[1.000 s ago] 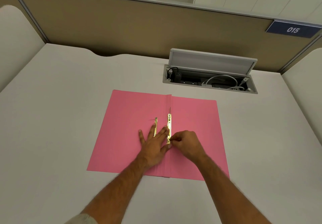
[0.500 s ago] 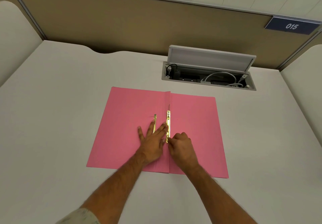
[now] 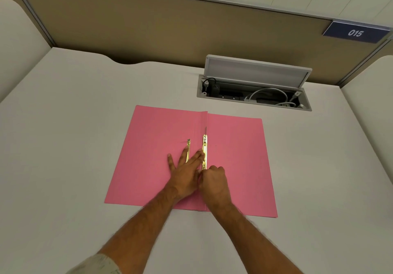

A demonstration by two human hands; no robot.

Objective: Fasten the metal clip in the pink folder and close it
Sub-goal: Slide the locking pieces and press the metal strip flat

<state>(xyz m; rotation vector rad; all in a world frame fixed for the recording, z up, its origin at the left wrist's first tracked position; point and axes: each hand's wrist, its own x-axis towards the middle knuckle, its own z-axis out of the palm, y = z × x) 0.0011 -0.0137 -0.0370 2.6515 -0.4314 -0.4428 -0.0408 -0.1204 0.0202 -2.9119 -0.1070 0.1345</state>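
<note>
The pink folder (image 3: pixel 236 158) lies open and flat on the desk, its spine fold running away from me. A gold metal clip bar (image 3: pixel 204 146) lies along the spine. A second, shorter gold strip (image 3: pixel 188 146) lies just left of it on the left leaf. My left hand (image 3: pixel 186 173) rests flat on the left leaf with fingers spread, covering the near end of the shorter strip and touching the bar. My right hand (image 3: pixel 213 181) is curled at the near end of the clip bar, fingertips pinched against it; the contact point is hidden.
The white desk (image 3: pixel 74 146) runs to a tan partition at the back. An open cable box (image 3: pixel 253 94) with its lid raised and white cables inside sits behind the folder to the right. A blue "015" sign (image 3: pixel 355 32) hangs on the partition.
My right hand has closed in against the near end of the clip bar and beside my left hand. The left hand has stayed flat on the folder.
</note>
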